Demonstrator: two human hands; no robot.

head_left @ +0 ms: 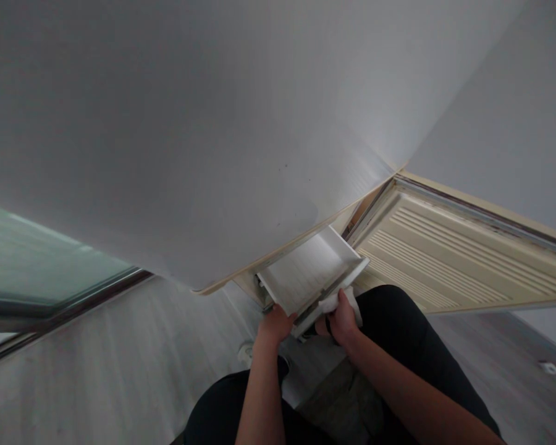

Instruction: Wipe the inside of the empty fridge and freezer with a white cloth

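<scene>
A white drawer (pixel 308 266) is pulled partway out of a low compartment below a large pale panel. My left hand (pixel 277 324) grips the drawer's near left corner, its fingers curled over the edge and partly hidden. In my right hand (pixel 343 318) is a white cloth (pixel 352 303), pressed against the drawer's front edge. The fingers are wrapped round the cloth, and part of it hangs beside the thumb. Inside, the drawer's bottom looks bare.
An open cream door (pixel 454 247) with a ribbed inner face stands to the right, its dark seal along the edge. The large pale panel (pixel 236 154) fills the space above. At left is a glass pane (pixel 50 266) with a dark frame. Grey wood-look floor (pixel 120 358) lies below.
</scene>
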